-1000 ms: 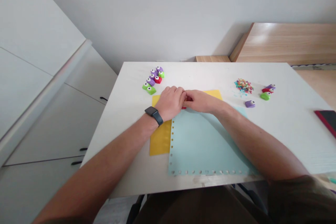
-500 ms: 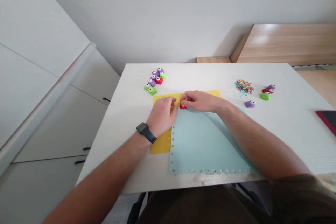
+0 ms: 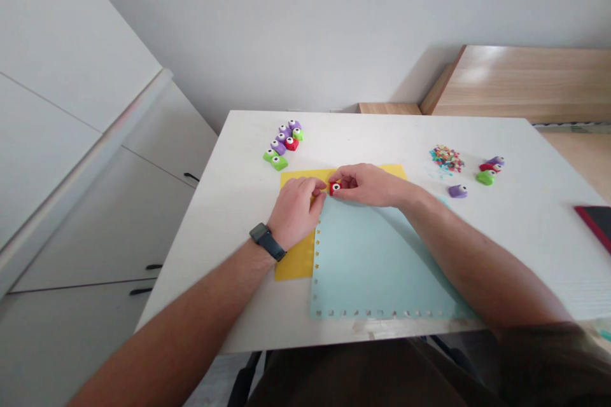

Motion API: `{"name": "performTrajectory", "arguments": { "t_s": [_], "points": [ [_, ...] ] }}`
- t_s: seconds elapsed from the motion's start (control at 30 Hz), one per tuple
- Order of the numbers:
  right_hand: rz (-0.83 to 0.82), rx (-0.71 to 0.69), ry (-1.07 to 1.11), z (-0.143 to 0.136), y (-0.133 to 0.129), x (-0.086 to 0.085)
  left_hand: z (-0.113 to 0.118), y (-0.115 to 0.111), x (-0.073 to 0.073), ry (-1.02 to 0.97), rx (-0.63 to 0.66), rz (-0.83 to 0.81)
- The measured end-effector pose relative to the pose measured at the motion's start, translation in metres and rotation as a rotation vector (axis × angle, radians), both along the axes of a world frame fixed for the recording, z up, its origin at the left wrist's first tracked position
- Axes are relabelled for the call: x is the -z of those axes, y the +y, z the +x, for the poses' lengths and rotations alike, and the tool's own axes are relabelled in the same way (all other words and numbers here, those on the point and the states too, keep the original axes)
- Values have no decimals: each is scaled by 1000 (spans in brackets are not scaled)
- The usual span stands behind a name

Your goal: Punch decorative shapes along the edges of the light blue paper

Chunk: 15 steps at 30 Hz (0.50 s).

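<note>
A light blue paper sheet [image 3: 377, 261] with punched holes along its left and near edges lies over a yellow sheet [image 3: 293, 254] on the white table [image 3: 229, 203]. At the blue sheet's far left corner sits a small red paper punch [image 3: 335, 187]. My right hand [image 3: 370, 184] grips the punch from the right. My left hand [image 3: 296, 210], with a dark watch on the wrist, rests on the yellow sheet beside the blue sheet's left edge, fingertips close to the punch.
Several purple, green and red punches [image 3: 284, 143] cluster at the far left of the table. A pile of coloured paper bits [image 3: 445, 158] and more punches [image 3: 487, 172] lie at the right. A red-edged dark object [image 3: 596, 222] sits at the right edge. White cabinets [image 3: 71, 140] stand left.
My left hand has drawn back from the punch toward me and now rests on the yellow sheet. The red punch, earlier covered by both hands, is now visible in my right hand.
</note>
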State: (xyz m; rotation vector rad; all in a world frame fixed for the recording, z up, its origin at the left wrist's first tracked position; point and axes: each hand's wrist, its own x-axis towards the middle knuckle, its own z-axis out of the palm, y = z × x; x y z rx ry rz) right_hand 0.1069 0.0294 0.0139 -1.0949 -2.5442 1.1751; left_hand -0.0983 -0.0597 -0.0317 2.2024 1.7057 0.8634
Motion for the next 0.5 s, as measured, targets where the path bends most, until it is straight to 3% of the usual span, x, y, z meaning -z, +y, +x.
{"name": "performTrajectory", "arguments": {
  "t_s": [0.3, 0.5],
  "points": [
    [123, -10, -63, -3, -5, -14, 0, 0, -4, -15, 18, -23],
    [221, -50, -67, -2, -4, -14, 2, -2, -6, -20, -21, -33]
  ]
}}
